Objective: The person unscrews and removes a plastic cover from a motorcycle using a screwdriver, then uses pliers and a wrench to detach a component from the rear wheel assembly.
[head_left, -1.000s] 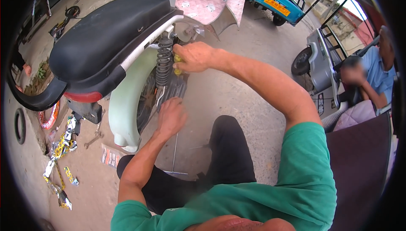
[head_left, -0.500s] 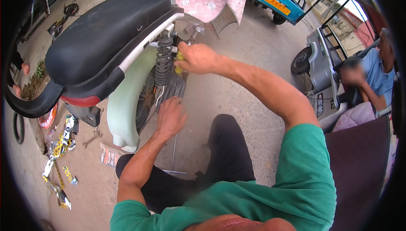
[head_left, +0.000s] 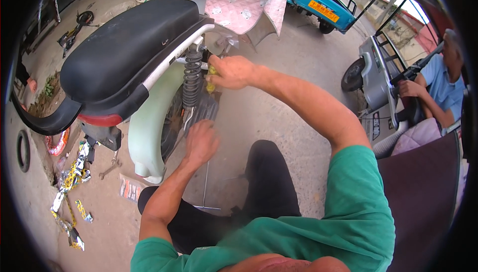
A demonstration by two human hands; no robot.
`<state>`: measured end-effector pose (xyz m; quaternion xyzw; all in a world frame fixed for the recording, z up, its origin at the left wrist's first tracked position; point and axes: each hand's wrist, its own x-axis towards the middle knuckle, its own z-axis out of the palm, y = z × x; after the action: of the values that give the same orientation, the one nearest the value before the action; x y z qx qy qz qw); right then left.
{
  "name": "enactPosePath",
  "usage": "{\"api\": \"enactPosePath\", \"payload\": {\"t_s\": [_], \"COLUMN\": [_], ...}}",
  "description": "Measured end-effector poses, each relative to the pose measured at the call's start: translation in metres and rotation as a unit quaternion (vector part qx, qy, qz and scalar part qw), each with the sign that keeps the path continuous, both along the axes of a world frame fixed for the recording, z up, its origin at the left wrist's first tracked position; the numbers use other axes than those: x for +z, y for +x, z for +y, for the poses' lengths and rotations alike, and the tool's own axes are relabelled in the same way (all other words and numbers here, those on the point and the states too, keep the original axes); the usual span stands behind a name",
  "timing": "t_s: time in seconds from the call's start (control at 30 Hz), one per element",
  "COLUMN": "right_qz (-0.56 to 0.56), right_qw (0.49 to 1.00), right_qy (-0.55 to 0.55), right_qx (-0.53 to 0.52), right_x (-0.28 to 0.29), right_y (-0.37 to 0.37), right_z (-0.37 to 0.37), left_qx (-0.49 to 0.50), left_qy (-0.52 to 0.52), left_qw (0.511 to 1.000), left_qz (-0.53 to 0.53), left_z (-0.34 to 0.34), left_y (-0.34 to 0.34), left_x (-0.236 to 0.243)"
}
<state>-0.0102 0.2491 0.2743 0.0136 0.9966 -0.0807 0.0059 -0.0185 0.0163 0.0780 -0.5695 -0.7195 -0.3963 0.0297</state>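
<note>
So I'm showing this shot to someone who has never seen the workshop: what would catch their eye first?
Probably the scooter's big black seat at upper left, above the pale green rear fender. Next, the right hand closed on a yellow-handled tool beside the coiled shock absorber, while the left hand rests lower by the wheel. A blue three-wheeler is parked at the top.

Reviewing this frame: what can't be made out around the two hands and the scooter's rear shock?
- Head view: most of the yellow-handled tool, covered by the right hand.
- Lower shock mount and wheel, hidden by the left hand and the pale green fender.
- Left fingertips, tucked against the wheel.
- Scooter's front, cut off at the top edge.
</note>
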Motion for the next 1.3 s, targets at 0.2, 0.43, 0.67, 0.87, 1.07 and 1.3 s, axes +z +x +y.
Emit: {"api": "enactPosePath", "payload": {"t_s": [0.2,0.43,0.67,0.87,1.07,1.3], "right_qz": [0.011,0.043,0.047,-0.015,-0.017,0.048], "right_qw": [0.999,0.998,0.996,0.998,0.999,0.995], "right_qy": [-0.02,-0.033,-0.007,0.031,0.037,-0.018], "right_qx": [0.031,0.011,-0.076,-0.055,-0.024,-0.08], "right_x": [-0.006,-0.014,-0.013,0.011,0.003,-0.013], "right_y": [0.001,-0.003,-0.002,0.0,0.001,0.0], "right_z": [0.004,-0.004,-0.01,-0.013,-0.005,-0.013], "left_qx": [-0.003,0.005,0.013,-0.001,-0.006,-0.003], "left_qy": [0.013,0.015,0.014,0.05,0.057,0.018], "left_qw": [1.0,1.0,1.0,0.999,0.998,1.0], "left_qz": [0.007,0.003,0.002,0.016,0.015,0.004], "left_z": [0.001,0.001,0.003,0.002,0.0,0.003], "left_y": [0.001,0.002,0.001,0.0,0.002,0.005], "left_x": [-0.003,-0.004,-0.004,-0.003,-0.002,-0.007]}}
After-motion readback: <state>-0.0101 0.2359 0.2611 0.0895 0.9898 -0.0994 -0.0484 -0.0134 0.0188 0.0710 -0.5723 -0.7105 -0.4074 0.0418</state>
